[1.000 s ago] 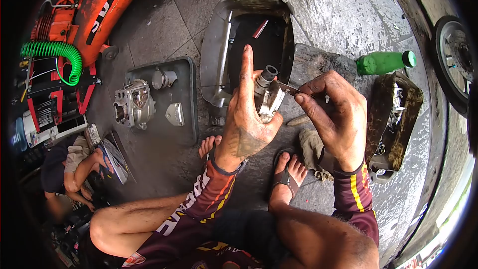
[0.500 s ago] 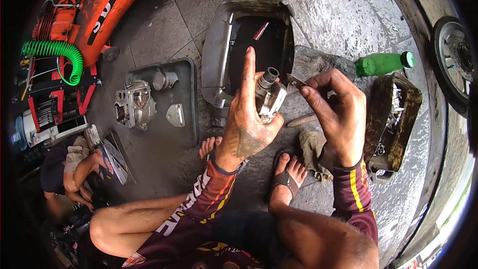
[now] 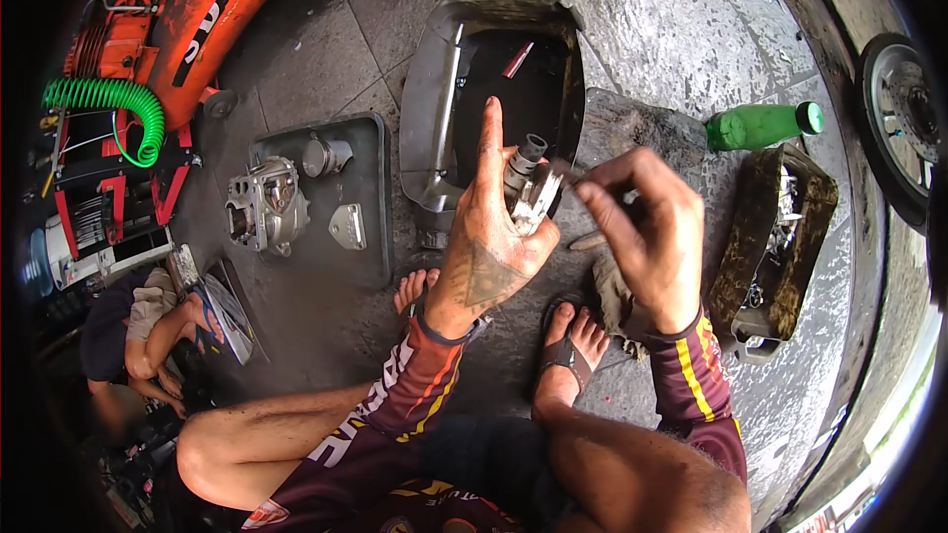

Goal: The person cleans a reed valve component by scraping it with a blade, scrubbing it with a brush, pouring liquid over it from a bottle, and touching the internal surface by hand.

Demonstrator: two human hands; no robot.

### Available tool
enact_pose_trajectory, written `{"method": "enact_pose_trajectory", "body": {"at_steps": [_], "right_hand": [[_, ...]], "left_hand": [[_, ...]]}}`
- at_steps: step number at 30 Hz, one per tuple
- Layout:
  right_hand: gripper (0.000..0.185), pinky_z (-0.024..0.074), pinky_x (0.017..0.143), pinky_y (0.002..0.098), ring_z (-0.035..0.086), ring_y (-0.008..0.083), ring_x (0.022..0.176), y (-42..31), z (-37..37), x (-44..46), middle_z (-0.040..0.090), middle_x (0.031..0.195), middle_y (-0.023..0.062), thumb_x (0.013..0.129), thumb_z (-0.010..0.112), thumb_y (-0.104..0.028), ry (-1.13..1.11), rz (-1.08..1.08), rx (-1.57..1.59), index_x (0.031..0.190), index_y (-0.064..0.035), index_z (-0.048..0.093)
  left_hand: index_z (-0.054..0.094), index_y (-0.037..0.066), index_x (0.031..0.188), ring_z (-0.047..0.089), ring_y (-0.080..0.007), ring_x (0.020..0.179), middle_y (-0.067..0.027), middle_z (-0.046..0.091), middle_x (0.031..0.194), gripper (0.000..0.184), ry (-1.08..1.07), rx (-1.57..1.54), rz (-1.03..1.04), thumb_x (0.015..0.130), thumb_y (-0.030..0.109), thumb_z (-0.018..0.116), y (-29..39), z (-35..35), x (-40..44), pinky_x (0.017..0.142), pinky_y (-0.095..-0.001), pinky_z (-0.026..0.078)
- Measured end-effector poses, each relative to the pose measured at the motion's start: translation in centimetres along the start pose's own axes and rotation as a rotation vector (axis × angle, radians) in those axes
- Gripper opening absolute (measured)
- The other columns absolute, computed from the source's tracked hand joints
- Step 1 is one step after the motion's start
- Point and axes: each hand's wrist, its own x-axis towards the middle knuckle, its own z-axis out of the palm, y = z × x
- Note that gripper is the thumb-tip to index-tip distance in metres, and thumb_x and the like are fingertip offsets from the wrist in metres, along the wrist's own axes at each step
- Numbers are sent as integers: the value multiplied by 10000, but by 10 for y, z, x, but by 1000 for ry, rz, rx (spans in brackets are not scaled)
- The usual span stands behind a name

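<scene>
My left hand (image 3: 486, 247) is wrapped round a small silver metal engine part (image 3: 534, 195) with a round tubular end. Its index finger points straight up, away from the part. Pinched between the thumb and fingers of my right hand (image 3: 654, 232) is a thin blade-like piece (image 3: 570, 174), blurred by motion. The tip of that piece lies at the right edge of the engine part; I cannot tell whether they touch. Beneath both hands stands a dark metal pan (image 3: 419, 118) holding dark liquid and a small red-and-silver item (image 3: 516, 60).
To the left, a grey tray (image 3: 373, 188) carries an engine casing (image 3: 267, 205), a piston (image 3: 327, 157) and a small metal plate (image 3: 347, 227). A green bottle (image 3: 755, 126) and an oily box (image 3: 736, 281) of metal parts stand right. A rag (image 3: 614, 296) lies below. Another person (image 3: 143, 336) sits lower left.
My right hand has moved left, bringing the thin piece against or close to the engine part's edge. My left hand and the part have barely shifted.
</scene>
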Motion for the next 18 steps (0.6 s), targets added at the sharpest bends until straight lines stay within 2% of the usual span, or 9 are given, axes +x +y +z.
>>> {"method": "enact_pose_trajectory", "body": {"at_steps": [1, 7, 9, 10, 11, 14, 15, 17, 18], "right_hand": [[92, 503, 651, 352, 623, 278, 702, 2, 1, 1, 607, 766, 112, 791, 725, -23, 110, 72, -90, 840, -4, 650], [112, 491, 623, 343, 624, 283, 695, 4, 4, -2, 618, 766, 129, 813, 714, -49, -83, -76, 107, 804, -3, 611], [109, 492, 625, 332, 621, 282, 687, 14, 2, 4, 614, 756, 120, 806, 723, -47, 147, 98, -79, 822, -5, 624], [120, 494, 630, 329, 628, 279, 687, 6, -4, 4, 613, 751, 120, 797, 734, -49, 104, 248, -25, 827, -6, 626], [120, 494, 630, 329, 628, 279, 687, 0, -5, 3, 613, 751, 120, 797, 734, -49, 107, 248, -25, 827, -6, 626], [119, 502, 647, 323, 642, 254, 708, -5, -6, -2, 618, 753, 108, 802, 733, -59, -82, -66, 67, 825, -9, 627], [111, 501, 648, 326, 642, 264, 714, -3, -3, -1, 618, 753, 118, 810, 722, -54, -105, -39, 54, 824, -8, 622], [102, 501, 648, 331, 640, 273, 703, 8, 2, 4, 621, 752, 132, 823, 707, -48, 45, 98, 64, 824, -5, 615], [108, 498, 640, 338, 644, 265, 695, 16, -1, 8, 637, 760, 129, 833, 703, -55, 104, 134, -110, 824, -4, 608]], "left_hand": [[75, 60, 1563, 609, -176, 923, -117, 600, 1085, 1026, -4, 19, -51, 680, -74, 580, 1, -1, 0, 801, -274, 509], [76, 62, 1564, 614, -191, 921, -115, 602, 1079, 1037, 4, 72, 88, 675, -72, 592, -4, 2, 0, 824, -288, 507], [76, 62, 1564, 617, -197, 928, -117, 605, 1077, 1040, 5, 50, 16, 673, -70, 596, 2, 1, -2, 837, -296, 505], [76, 63, 1564, 619, -204, 934, -119, 609, 1074, 1044, -2, 26, -50, 671, -68, 599, 4, 1, -1, 850, -304, 502], [76, 63, 1564, 619, -204, 934, -119, 609, 1074, 1044, -4, 26, -49, 671, -68, 599, 2, 1, 1, 850, -304, 502], [72, 67, 1566, 616, -194, 915, -125, 607, 1087, 1048, -2, 68, 54, 666, -73, 590, -5, 3, 1, 823, -289, 506], [70, 64, 1565, 614, -190, 909, -124, 604, 1094, 1048, -1, 88, 99, 662, -78, 580, -8, 3, 1, 817, -286, 506], [68, 61, 1565, 613, -186, 903, -123, 601, 1101, 1047, -1, 111, 140, 658, -83, 571, -6, 3, 0, 811, -283, 506], [64, 63, 1566, 613, -182, 917, -122, 599, 1107, 1046, -9, 61, 66, 657, -85, 562, -1, 2, -1, 808, -277, 506]]}}
